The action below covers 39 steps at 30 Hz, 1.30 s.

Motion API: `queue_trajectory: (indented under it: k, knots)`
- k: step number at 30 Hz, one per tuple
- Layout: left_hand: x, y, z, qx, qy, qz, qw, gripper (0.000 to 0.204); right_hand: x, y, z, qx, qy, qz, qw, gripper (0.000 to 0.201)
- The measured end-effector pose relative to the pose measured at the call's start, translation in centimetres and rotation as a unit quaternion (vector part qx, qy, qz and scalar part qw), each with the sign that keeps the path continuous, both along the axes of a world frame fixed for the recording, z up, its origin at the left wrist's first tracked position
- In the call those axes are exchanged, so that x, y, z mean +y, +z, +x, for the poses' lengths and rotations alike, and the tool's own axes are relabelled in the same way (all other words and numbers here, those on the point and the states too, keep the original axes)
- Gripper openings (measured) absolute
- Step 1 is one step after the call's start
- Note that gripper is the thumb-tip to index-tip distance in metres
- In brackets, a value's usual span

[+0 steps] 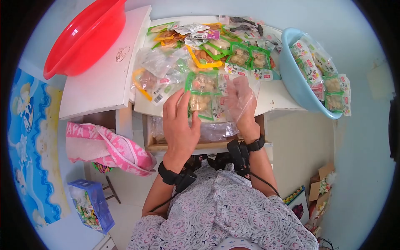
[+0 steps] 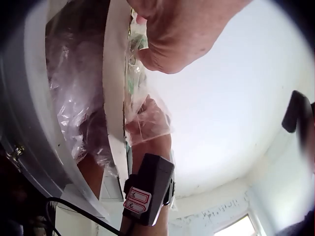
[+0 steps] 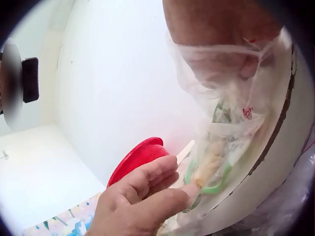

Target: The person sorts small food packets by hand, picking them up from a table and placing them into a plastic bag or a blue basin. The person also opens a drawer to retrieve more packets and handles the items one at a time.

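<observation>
A clear plastic bag [image 1: 255, 87] lies at the table's front edge with green-edged food packets [image 1: 201, 103] in it, pale round pieces showing through their windows. My right hand [image 1: 241, 98] is inside the bag's mouth, beside white printed packets [image 1: 219, 104]; the film blurs its fingers, so I cannot tell what they grip. In the right wrist view the film wraps over this hand [image 3: 221, 54]. My left hand [image 1: 181, 121] rests on the left side of the green-edged packets, fingers spread and nearly straight. Its thumb [image 3: 172, 199] touches the packet's end in the right wrist view.
Behind the hands lies a pile of food packets [image 1: 204, 58]. A light blue basin [image 1: 287, 54] with packets stands at right, a red basin [image 1: 89, 41] at left. Below the tabletop, an open drawer [image 1: 166, 146] holds clear plastic. A pink towel [image 1: 106, 146] hangs at left.
</observation>
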State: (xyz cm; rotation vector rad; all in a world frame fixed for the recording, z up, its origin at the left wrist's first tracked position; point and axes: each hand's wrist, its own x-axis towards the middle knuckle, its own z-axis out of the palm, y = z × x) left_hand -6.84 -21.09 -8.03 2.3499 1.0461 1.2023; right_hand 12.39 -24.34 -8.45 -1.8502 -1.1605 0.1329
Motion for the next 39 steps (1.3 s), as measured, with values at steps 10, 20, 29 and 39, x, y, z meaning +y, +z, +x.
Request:
queue_trajectory:
  k: [10,20,29,39]
  knots:
    - [0.0,1.3,3.4,0.208,-0.071,0.044,0.974,0.052,-1.1,-0.1,3.2,0.012,0.117,-0.010,0.993,0.016]
    - [0.0,1.2,3.4,0.229,-0.063,0.056,0.970,0.050,-4.8,2.4,9.3,-0.067,-0.082,0.041,0.994,0.022]
    - [0.4,1.7,1.5,0.239,-0.100,0.060,0.964,0.051,-1.6,1.1,10.4,-0.243,-0.158,-0.034,0.957,0.080]
    - [0.4,1.4,1.5,0.215,-0.098,0.062,0.970,0.049,-2.3,-4.1,14.1,0.119,-0.044,0.023,0.992,0.033]
